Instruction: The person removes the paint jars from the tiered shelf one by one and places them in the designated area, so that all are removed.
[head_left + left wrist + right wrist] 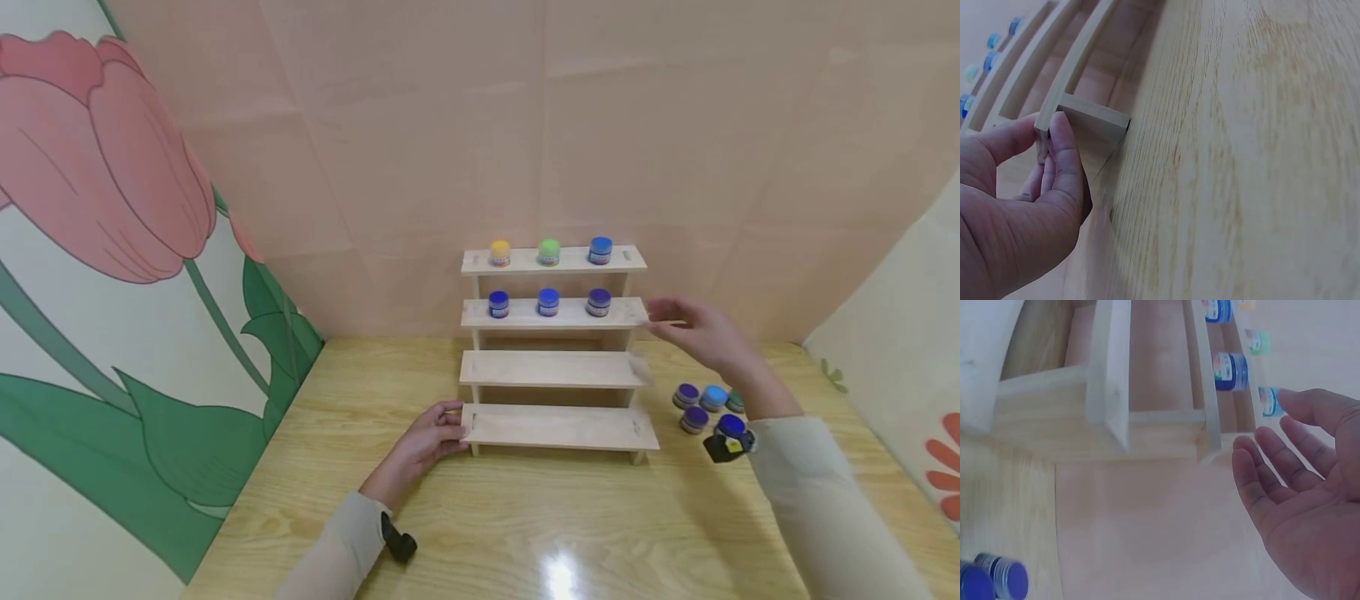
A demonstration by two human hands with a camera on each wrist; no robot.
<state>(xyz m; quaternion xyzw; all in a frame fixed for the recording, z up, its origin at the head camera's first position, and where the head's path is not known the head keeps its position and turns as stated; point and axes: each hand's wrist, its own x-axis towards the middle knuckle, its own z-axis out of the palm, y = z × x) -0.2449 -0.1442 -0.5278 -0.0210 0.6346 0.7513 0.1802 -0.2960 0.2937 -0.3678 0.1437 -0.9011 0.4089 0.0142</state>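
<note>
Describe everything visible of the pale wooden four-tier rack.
The pale wooden four-tier rack stands upright on the light wood-grain table, its four flat, oblong shelves stepping up toward the back. It looks like bare wood, with joint marks near shelf ends. The top shelf bears small yellow, green and blue jars; the second shelf, three small blue- and purple-lidded jars. The left hand grips the bottom shelf's left end; the right hand is near the second's right end, contact unclear.
</note>
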